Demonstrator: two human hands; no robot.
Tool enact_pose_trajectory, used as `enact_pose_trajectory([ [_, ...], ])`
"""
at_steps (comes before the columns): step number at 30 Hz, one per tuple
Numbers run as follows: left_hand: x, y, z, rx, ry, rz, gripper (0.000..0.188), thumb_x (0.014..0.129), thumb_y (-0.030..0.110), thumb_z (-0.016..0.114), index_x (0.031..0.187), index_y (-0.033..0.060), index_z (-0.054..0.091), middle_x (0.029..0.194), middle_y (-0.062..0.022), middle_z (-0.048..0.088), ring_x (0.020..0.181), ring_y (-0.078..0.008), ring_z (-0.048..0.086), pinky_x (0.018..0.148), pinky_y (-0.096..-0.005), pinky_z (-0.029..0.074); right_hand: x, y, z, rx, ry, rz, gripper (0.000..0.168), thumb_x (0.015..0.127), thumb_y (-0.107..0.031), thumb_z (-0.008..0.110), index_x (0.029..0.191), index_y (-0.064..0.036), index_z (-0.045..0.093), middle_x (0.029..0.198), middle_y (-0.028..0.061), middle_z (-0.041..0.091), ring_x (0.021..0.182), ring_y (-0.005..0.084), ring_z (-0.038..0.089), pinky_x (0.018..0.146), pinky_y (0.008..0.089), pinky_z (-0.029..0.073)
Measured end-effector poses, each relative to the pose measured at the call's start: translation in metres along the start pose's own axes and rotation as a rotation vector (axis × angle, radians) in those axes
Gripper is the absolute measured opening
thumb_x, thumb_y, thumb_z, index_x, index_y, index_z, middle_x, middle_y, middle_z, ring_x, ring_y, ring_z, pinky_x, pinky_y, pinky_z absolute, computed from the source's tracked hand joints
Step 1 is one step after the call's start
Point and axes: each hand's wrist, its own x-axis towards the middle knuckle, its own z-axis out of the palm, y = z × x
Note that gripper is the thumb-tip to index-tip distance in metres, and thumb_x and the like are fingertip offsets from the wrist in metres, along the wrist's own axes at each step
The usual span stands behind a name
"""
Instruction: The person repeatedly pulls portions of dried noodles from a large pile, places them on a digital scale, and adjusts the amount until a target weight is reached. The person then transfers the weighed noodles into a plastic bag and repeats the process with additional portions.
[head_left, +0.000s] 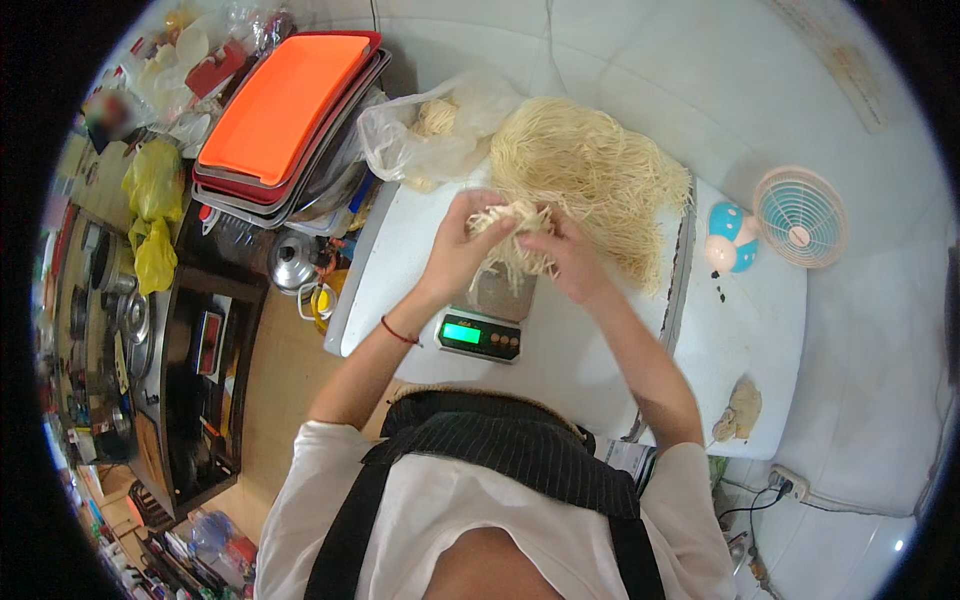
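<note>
Between my two hands I hold a loose bundle of pale noodles (517, 225), with strands dangling below it. My left hand (469, 240) grips it from the left, thumb across the front. On the other side my right hand (566, 251) has its fingers on the same bundle. Both hands are above a digital kitchen scale (480, 336), whose green display is lit and whose metal plate is partly covered by the strands. A large heap of noodles (577, 157) spreads over the white table (585, 360) just beyond my hands.
A clear plastic bag (390, 146) with more noodles lies at the back left. Stacked trays (289, 105), the top one orange, stand left of the table. To the right are a small fan (801, 217) with a blue and pink base and a crumpled brown item (742, 409).
</note>
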Motion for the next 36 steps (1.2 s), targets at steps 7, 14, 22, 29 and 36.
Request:
enact_pose_trajectory([
  [7,-0.034,-0.051,-0.004,-0.789,0.065,-0.315,0.043,0.087,0.004,0.063,0.127,-0.0018,0.047,0.114,-0.0101,0.058,0.104,-0.0181,0.058,0.088,-0.0303,0.049,0.001,0.082,0.000,-0.833,0.156,-0.869,0.044,0.069,-0.001,0.064,0.110,-0.003,0.050,0.105,0.0155,0.048,0.098,0.0304,0.050,0.087,0.0373,0.042],
  [14,-0.036,-0.080,-0.006,0.108,0.169,-0.004,0.040,0.099,0.022,0.047,0.127,-0.0070,0.047,0.118,-0.0135,0.058,0.108,-0.0212,0.056,0.095,-0.0314,0.043,-0.003,0.116,-0.016,-0.982,0.088,-0.787,0.060,0.059,-0.001,0.072,0.113,-0.014,0.048,0.119,0.0175,0.045,0.112,0.0398,0.044,0.092,0.0468,0.039],
  [22,-0.041,-0.045,-0.003,0.184,0.381,-0.009,0.055,0.101,0.038,0.034,0.133,-0.0057,0.045,0.136,-0.0183,0.047,0.129,-0.0250,0.041,0.109,-0.0341,0.028,-0.023,0.078,-0.017,-0.956,0.073,-0.729,0.064,0.069,-0.023,0.074,0.123,-0.006,0.043,0.128,0.0224,0.042,0.119,0.0395,0.041,0.101,0.0490,0.032],
  [29,-0.043,-0.062,-0.060,-0.150,0.611,-0.132,0.057,0.099,0.042,0.038,0.134,-0.0032,0.045,0.137,-0.0140,0.048,0.130,-0.0221,0.041,0.109,-0.0361,0.027,-0.015,0.065,-0.037,-0.812,0.170,-0.729,0.054,0.083,-0.022,0.065,0.126,0.000,0.041,0.127,0.0217,0.044,0.120,0.0336,0.043,0.103,0.0415,0.033],
  [36,-0.055,-0.061,-0.088,-0.101,0.699,-0.193,0.057,0.098,0.043,0.041,0.127,-0.0045,0.051,0.131,-0.0141,0.053,0.123,-0.0234,0.047,0.104,-0.0372,0.033,-0.002,0.062,-0.040,-0.679,0.188,-0.700,0.034,0.088,-0.016,0.059,0.117,0.000,0.051,0.122,0.0175,0.049,0.115,0.0292,0.047,0.100,0.0387,0.035],
])
